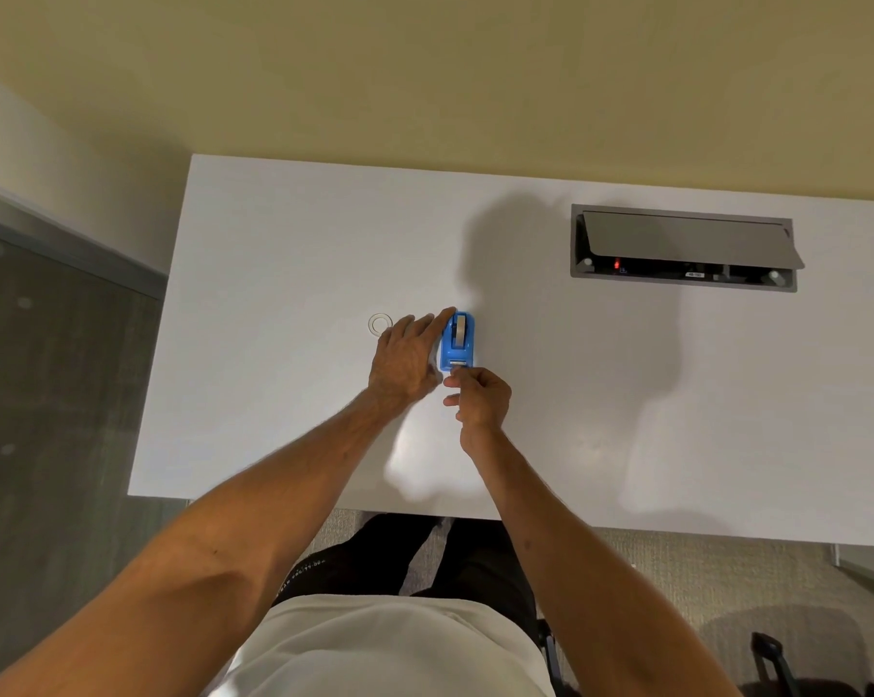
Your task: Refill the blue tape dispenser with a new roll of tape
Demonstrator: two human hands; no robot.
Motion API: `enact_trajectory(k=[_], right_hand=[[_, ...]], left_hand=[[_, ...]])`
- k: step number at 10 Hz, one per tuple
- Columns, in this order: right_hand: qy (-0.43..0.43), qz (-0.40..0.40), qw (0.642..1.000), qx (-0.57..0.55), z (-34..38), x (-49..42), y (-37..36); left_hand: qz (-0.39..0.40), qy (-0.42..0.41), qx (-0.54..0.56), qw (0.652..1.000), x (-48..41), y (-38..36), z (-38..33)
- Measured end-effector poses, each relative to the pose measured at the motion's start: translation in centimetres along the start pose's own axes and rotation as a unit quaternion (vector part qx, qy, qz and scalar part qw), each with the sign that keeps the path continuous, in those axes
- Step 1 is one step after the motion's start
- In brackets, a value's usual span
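The blue tape dispenser stands on the white desk with a roll of tape seated in it. My left hand lies against the dispenser's left side, index finger stretched along its top edge. My right hand is just below the dispenser's cutter end, thumb and fingers pinched together at the cutter; whether the tape's end is between them is too small to tell. A small clear ring, an empty tape core by its look, lies flat on the desk just left of my left hand.
An open grey cable hatch is set into the desk at the back right. The desk's left edge borders a grey floor. A yellowish wall runs behind the desk. My legs and a dark object on the floor are below the front edge.
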State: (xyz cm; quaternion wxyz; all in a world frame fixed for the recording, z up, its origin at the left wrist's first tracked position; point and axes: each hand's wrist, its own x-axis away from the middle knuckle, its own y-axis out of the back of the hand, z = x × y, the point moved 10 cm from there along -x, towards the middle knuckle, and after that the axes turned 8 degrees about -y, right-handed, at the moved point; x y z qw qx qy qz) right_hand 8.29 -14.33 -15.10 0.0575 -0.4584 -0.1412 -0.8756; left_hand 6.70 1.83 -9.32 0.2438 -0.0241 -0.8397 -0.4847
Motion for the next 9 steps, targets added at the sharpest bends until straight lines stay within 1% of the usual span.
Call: enact_trajectory(k=[1, 2, 3, 4, 5, 6, 7, 8, 9], right_hand=[[0.022, -0.014, 0.998, 0.05, 0.5, 0.5, 0.3], [0.022, -0.032, 0.993, 0.114, 0.2, 0.6, 0.6], [0.021, -0.036, 0.988, 0.15, 0.4, 0.6, 0.8], [0.034, -0.042, 0.979, 0.195, 1.2, 0.7, 1.0], [0.061, -0.065, 0.96, 0.267, 2.4, 1.2, 1.6], [0.118, -0.122, 0.919, 0.355, 4.3, 2.0, 2.5], [0.227, -0.166, 0.855, 0.437, 7.2, 4.0, 2.4], [0.321, -0.175, 0.783, 0.503, 9.3, 5.0, 1.7], [0.336, -0.159, 0.741, 0.559, 10.0, 5.2, 1.5]], left_hand=[[0.003, -0.007, 0.002, 1.0, 0.0, -0.1, -0.1], [0.017, -0.012, -0.006, 1.0, -0.1, -0.5, 0.2], [0.018, -0.015, -0.019, 1.0, -0.1, -0.6, 0.3], [0.011, -0.018, -0.015, 1.0, 0.0, -0.7, 0.3], [-0.006, -0.022, 0.001, 1.0, 0.7, -0.4, 0.3], [-0.029, -0.024, -0.006, 0.999, 1.3, -0.5, 0.5], [-0.04, -0.009, -0.007, 0.999, 1.8, 0.0, 0.7], [-0.044, -0.007, -0.031, 0.999, 2.0, 0.5, 0.4], [-0.046, -0.003, -0.034, 0.998, 2.5, 1.2, 0.2]])
